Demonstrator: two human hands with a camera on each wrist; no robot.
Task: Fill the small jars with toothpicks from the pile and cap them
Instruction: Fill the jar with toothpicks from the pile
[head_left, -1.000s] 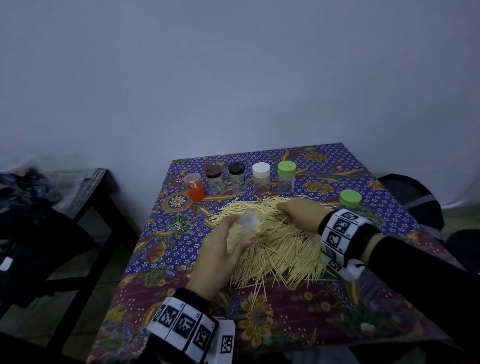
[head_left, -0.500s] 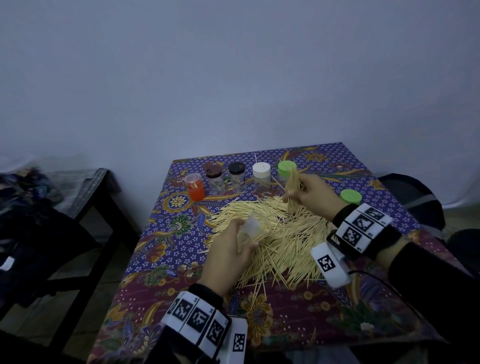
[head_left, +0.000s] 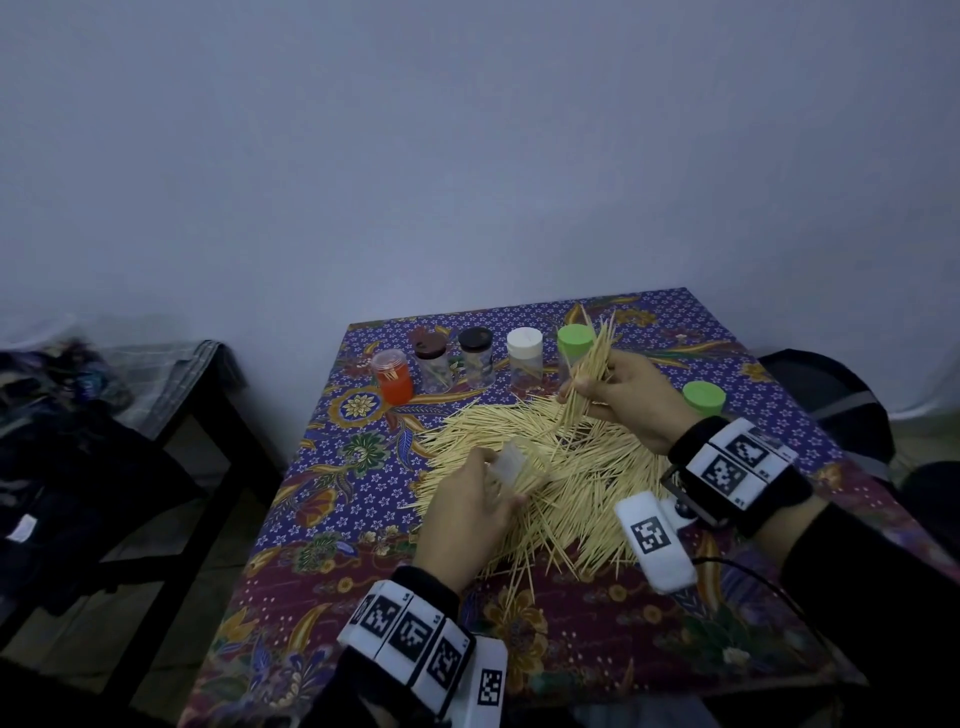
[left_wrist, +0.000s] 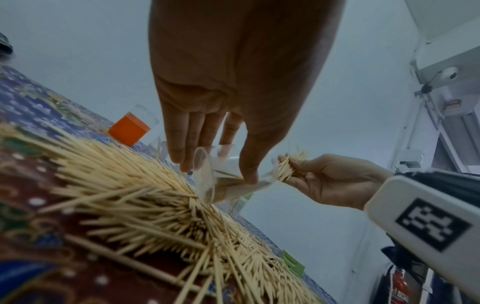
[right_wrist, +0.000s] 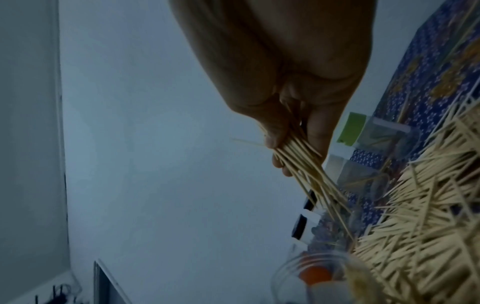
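A big pile of toothpicks (head_left: 561, 467) (left_wrist: 145, 207) covers the middle of the patterned tablecloth. My left hand (head_left: 470, 512) (left_wrist: 215, 164) grips a clear open jar (head_left: 511, 460) (left_wrist: 223, 181), tilted over the pile, with some toothpicks inside. My right hand (head_left: 618, 395) (right_wrist: 291, 148) is raised above the pile's far edge and pinches a bundle of toothpicks (head_left: 589, 369) (right_wrist: 306, 164) (left_wrist: 288, 166). A loose green cap (head_left: 704, 397) lies on the cloth to the right of that hand.
Behind the pile stands a row of jars: orange one (head_left: 393, 376), brown-capped (head_left: 431, 364), black-capped (head_left: 476, 358), white-capped (head_left: 524, 358), green-capped (head_left: 574, 345). A dark side table with clothes (head_left: 104, 415) is left of the table.
My right hand has lifted off the pile with a bundle of toothpicks and risen toward the green-capped jar. The left hand still holds the tilted clear jar, nearly in place.
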